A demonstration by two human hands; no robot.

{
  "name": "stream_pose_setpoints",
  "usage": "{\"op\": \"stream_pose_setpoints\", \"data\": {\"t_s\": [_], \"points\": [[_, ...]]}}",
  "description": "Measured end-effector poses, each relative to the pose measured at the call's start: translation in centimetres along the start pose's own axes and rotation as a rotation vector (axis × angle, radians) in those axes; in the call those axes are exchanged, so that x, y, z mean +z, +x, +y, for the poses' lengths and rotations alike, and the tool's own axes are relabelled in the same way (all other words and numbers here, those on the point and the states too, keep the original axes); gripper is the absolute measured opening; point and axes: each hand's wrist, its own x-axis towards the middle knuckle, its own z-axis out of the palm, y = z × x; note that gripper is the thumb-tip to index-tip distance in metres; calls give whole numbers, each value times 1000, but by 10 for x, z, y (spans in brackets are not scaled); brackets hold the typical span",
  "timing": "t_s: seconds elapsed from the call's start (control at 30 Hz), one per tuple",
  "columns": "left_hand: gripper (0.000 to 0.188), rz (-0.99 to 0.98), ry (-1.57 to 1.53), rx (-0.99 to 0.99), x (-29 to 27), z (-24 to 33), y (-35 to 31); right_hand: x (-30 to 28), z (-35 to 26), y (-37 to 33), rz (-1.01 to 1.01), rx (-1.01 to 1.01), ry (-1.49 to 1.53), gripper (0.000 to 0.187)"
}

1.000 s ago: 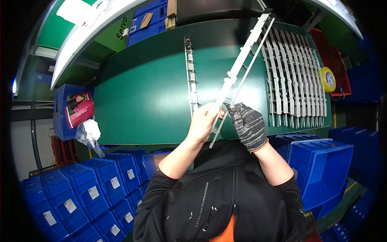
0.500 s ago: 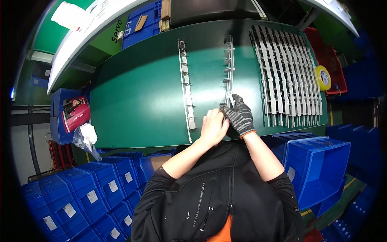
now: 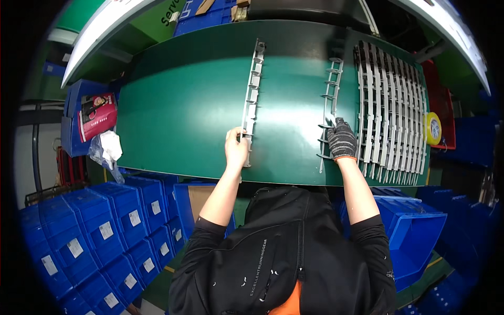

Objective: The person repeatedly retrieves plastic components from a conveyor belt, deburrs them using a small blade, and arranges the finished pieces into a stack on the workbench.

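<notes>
My bare left hand (image 3: 237, 149) pinches the near part of a long metal strip (image 3: 253, 97) with square tabs along it. This strip lies lengthwise on the green table (image 3: 173, 126). In a striped grey work glove, my right hand (image 3: 342, 140) is closed on a second metal strip (image 3: 331, 89), whose thin cross tabs stick out to the sides. A small pale piece shows at the gloved fingertips; I cannot tell whether it belongs to the strip. Just right of the glove, several similar strips (image 3: 391, 110) lie side by side in a dense row.
A yellow tape roll (image 3: 433, 128) sits at the table's right edge beside a red bin (image 3: 446, 113). Blue crates (image 3: 105, 231) are stacked at the lower left, and an open blue crate (image 3: 417, 239) stands lower right. A red package (image 3: 98, 116) rests by the left edge.
My left hand has left the right-hand strip and taken hold of the left one. My right hand has carried its strip rightward, closer to the row. The view has shifted slightly.
</notes>
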Motion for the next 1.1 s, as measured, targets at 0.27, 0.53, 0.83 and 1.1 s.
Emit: {"op": "stream_pose_setpoints", "data": {"t_s": [0.27, 0.53, 0.83, 1.1], "points": [[29, 674, -95, 37, -108, -26, -47, 71, -145, -75, -601, -827, -57, 29], [34, 897, 166, 96, -140, 24, -72, 38, -148, -74, -382, -1089, 163, 22], [44, 202, 143, 126, -28, 15, -24, 16, 6, -5, 234, -223, 140, 28], [44, -495, -479, -130, 21, 53, -1, 0, -7, -39, -189, 1, 746, 35]]}}
